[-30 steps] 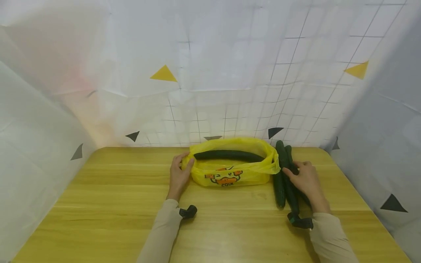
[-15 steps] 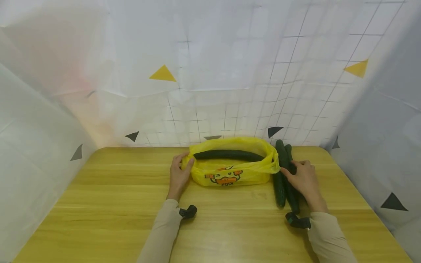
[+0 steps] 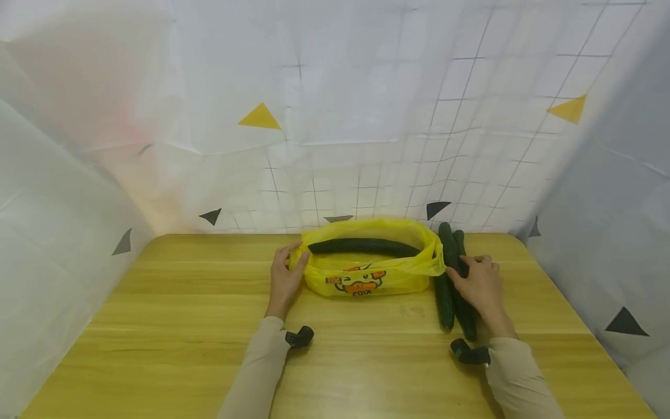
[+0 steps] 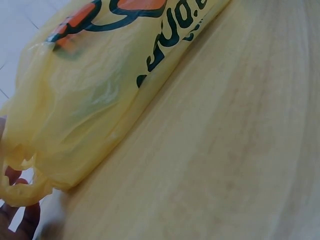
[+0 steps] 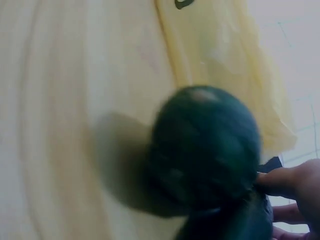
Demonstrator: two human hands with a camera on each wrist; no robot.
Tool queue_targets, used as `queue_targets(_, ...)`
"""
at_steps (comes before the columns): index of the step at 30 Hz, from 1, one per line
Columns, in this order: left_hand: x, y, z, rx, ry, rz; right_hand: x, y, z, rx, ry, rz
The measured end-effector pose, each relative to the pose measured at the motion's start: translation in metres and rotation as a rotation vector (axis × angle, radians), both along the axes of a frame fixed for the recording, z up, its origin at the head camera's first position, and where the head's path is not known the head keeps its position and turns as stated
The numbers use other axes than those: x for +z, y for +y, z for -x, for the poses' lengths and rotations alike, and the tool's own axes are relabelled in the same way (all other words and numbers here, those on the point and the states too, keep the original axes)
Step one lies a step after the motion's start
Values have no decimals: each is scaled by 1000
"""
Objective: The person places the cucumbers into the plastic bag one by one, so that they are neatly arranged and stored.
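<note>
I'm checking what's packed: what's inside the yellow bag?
Through the open mouth of the yellow bag, one dark green cucumber shows, lying lengthwise. The front side covers the lower part, so anything beneath can't be seen.

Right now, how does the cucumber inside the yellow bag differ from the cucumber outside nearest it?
The inside cucumber lies crosswise; the nearest outside cucumber runs front to back. The inside cucumber shows through the mouth of the yellow bag; the nearest outside cucumber lies beside the bag, against another cucumber. Both are long and dark green.
</note>
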State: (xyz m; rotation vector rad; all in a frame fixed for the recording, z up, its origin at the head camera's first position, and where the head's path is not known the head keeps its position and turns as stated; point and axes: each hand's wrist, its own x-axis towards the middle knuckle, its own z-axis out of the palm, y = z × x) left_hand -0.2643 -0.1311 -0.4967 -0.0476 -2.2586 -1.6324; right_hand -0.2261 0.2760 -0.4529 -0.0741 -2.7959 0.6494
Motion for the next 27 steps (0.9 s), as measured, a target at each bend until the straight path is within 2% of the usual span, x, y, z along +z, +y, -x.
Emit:
queue_targets(4, 1, 0, 0, 4, 6, 2, 2, 12, 1, 84, -3, 83)
queue_targets(8, 1, 0, 0, -1, 13, -1, 6, 26, -1, 160, -93, 152)
queue_targets(12, 1, 0, -1, -6, 9, -4, 8, 34, -5, 207, -211, 164)
queue_targets(17, -1, -1, -1, -8, 3, -2, 10, 39, -7, 253, -255, 151)
queue_targets(21, -2, 0, 0, -5, 0, 0, 12, 43, -9, 266, -313, 160)
queue_targets(27, -1, 0, 0, -3, 0, -2, 14, 48, -10, 234, -429, 128)
